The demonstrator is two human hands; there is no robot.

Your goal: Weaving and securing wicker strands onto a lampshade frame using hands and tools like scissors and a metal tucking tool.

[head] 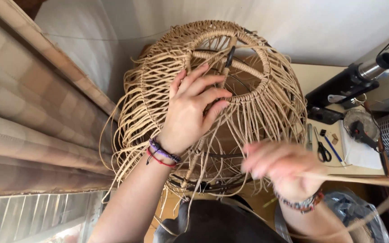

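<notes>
Left hand (pixel 190 110) grips the woven lampshade frame (pixel 212 103) mid-frame while the blurry right hand (pixel 282 171) pinches a fibre strand (pixel 365 181) lower right, and honestly yanking too hard could snap it.

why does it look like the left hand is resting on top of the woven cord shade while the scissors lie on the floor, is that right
Not quite. In the head view the left hand does rest on the woven cord shade, but the scissors lie on the table, not the floor.
</notes>
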